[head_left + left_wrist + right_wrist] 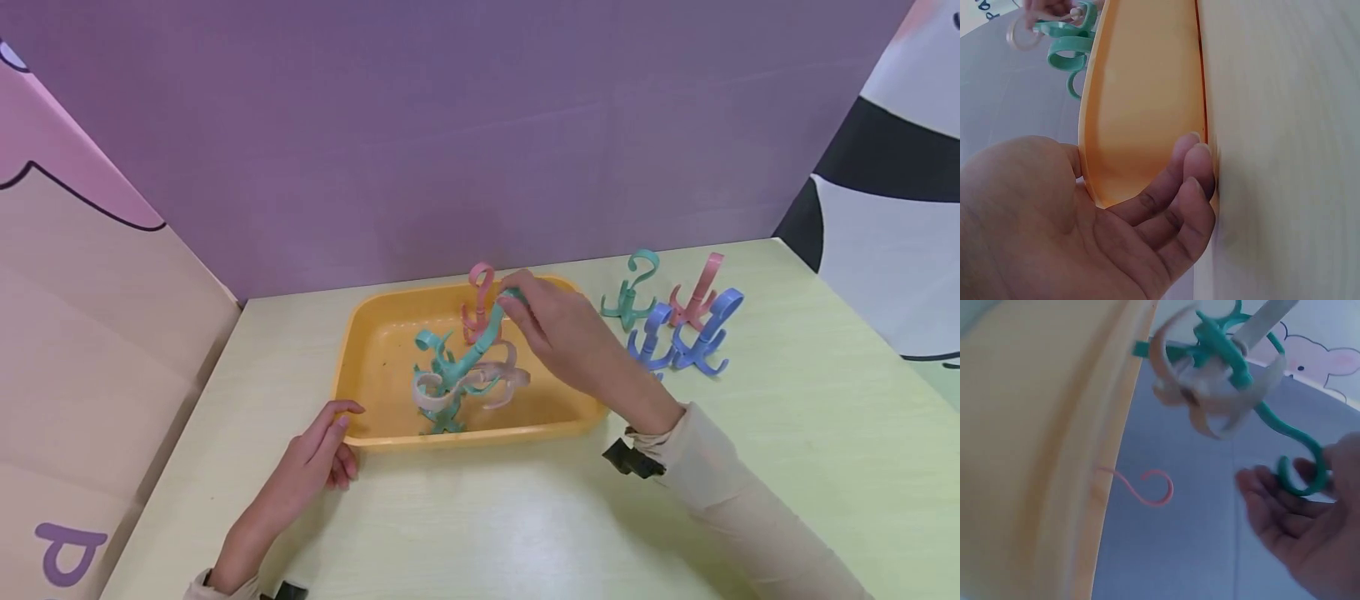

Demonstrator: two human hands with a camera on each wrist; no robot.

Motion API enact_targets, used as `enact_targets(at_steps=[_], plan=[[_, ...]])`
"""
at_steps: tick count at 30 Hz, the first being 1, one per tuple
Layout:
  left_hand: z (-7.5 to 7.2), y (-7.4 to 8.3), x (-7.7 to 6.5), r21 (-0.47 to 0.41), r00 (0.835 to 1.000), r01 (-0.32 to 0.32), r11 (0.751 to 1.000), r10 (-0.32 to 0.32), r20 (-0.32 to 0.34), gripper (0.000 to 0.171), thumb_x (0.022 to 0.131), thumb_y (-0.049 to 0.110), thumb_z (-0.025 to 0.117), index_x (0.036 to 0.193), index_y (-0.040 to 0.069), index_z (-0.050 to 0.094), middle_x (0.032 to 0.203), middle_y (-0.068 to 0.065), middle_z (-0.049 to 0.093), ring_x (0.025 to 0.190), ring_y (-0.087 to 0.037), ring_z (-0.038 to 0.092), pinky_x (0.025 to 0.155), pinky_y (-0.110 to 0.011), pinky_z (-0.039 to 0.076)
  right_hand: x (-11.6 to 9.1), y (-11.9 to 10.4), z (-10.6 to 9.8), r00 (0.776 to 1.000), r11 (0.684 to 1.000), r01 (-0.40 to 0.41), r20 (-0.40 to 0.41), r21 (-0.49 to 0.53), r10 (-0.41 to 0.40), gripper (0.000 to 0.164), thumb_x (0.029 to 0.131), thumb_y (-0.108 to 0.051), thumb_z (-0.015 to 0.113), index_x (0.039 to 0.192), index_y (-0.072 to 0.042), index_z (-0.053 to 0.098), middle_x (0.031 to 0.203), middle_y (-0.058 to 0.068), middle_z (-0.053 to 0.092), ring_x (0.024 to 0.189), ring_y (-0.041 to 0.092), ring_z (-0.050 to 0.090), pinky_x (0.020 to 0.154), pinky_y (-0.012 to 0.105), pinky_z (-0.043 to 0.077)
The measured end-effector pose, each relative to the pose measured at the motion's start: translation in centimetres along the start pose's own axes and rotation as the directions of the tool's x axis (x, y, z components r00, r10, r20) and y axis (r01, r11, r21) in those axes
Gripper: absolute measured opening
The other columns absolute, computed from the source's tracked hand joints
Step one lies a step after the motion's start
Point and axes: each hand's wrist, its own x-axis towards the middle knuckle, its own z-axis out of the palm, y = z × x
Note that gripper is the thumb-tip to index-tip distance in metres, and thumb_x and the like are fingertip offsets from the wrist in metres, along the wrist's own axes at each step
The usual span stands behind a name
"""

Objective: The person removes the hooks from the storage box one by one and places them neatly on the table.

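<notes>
My right hand (562,333) pinches the curled top of a green multi-prong hanging hook (480,342) over the yellow plastic tray (517,434). The hook tilts down to the left. A pale pinkish-white hook (513,377) is tangled with its prongs; in the right wrist view this pale hook (1235,403) looks blurred. More green hook parts (442,421) lie below, overlapping, so their number is hard to tell. Behind them, a pink hook (481,321) stands inside the tray. At the tray's front left corner, my left hand (311,454) grips the rim, several fingers bent against the outer wall (1147,106).
Right of the tray, a green hook (627,304), a pink hook (697,296) and two blue hooks (705,333) (651,337) stand on the pale table (465,517). A purple panel (450,150) rises behind the table, with printed panels at both sides.
</notes>
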Motion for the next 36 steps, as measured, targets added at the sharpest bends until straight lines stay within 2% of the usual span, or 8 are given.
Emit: enact_targets(at_steps=[3,6,9,12,16,23,29,36], plan=[[0.0,0.0,0.0,0.000,1.000,0.004,1.000,-0.004,-0.001,0.036,0.110,0.042,0.028,0.133,0.022,0.047,0.072,-0.010,0.063,0.059,-0.024,0.061,0.054,-0.032,0.052,-0.1,1.2,-0.5,0.981,0.995,-0.095,0.168,-0.001,0.094,0.013,0.106,-0.018,0.051,0.104,-0.006,0.053,0.070,-0.001,0.046,0.059,0.014,0.042,0.057,0.030,0.038],[0.0,0.0,0.0,-0.002,1.000,0.007,1.000,-0.007,-0.001,0.036,0.110,0.042,0.029,0.132,0.022,0.048,0.071,-0.010,0.063,0.059,-0.024,0.061,0.054,-0.032,0.052,-0.4,2.7,-0.9,0.922,0.982,-0.177,0.360,0.059,0.145,0.011,0.105,-0.014,0.052,0.097,-0.007,0.052,0.069,0.000,0.044,0.057,0.013,0.040,0.056,0.029,0.037],[0.1,0.0,0.0,0.001,1.000,0.008,1.000,-0.008,-0.001,0.036,0.110,0.042,0.029,0.132,0.021,0.048,0.071,-0.010,0.063,0.059,-0.024,0.061,0.054,-0.032,0.052,-0.6,4.0,-1.1,0.878,0.950,-0.273,0.443,0.152,0.181,0.012,0.106,-0.013,0.051,0.096,-0.007,0.054,0.073,0.001,0.055,0.063,0.014,0.052,0.059,0.029,0.043],[0.1,0.0,0.0,0.002,1.000,0.006,1.000,-0.006,0.000,0.037,0.110,0.043,0.029,0.132,0.021,0.048,0.071,-0.010,0.063,0.059,-0.024,0.061,0.054,-0.032,0.052,-0.6,4.8,-1.4,0.896,0.918,-0.319,0.391,0.236,0.210,0.014,0.107,-0.017,0.047,0.103,-0.006,0.054,0.080,0.004,0.065,0.074,0.017,0.063,0.066,0.034,0.049],[0.1,0.1,-0.1,0.002,1.000,0.004,1.000,-0.004,-0.002,0.037,0.110,0.044,0.029,0.132,0.021,0.048,0.071,-0.009,0.063,0.058,-0.024,0.061,0.054,-0.032,0.052,-0.5,5.3,-2.0,0.931,0.909,-0.320,0.266,0.268,0.249,0.020,0.109,-0.022,0.044,0.106,-0.004,0.052,0.085,0.007,0.068,0.079,0.017,0.066,0.072,0.036,0.053],[0.1,0.1,-0.1,0.007,1.000,0.001,1.000,-0.001,-0.010,0.035,0.110,0.041,0.030,0.132,0.021,0.048,0.071,-0.010,0.063,0.058,-0.024,0.061,0.053,-0.032,0.052,-0.4,4.5,-4.0,0.955,0.896,-0.296,0.119,0.331,0.271,0.021,0.107,-0.025,0.048,0.115,-0.005,0.054,0.097,0.007,0.068,0.088,0.015,0.066,0.081,0.025,0.052],[0.4,-0.1,-0.1,-0.003,1.000,0.012,1.000,-0.012,-0.006,0.034,0.110,0.041,0.030,0.132,0.022,0.048,0.071,-0.009,0.063,0.058,-0.024,0.062,0.053,-0.032,0.053,-1.1,1.7,-6.0,0.974,0.892,-0.157,-0.080,0.425,0.210,0.028,0.100,-0.010,0.062,0.125,-0.005,0.053,0.109,0.005,0.066,0.097,0.017,0.065,0.093,0.022,0.050],[0.5,-0.1,-0.2,-0.003,1.000,-0.008,1.000,0.008,0.005,0.037,0.110,0.043,0.028,0.133,0.021,0.047,0.072,-0.009,0.063,0.058,-0.024,0.062,0.054,-0.033,0.053,-2.6,-0.7,-7.1,0.975,0.879,-0.026,-0.180,0.476,0.127,0.048,0.088,0.013,0.067,0.131,0.001,0.049,0.111,0.012,0.068,0.098,0.017,0.067,0.089,0.024,0.053]])
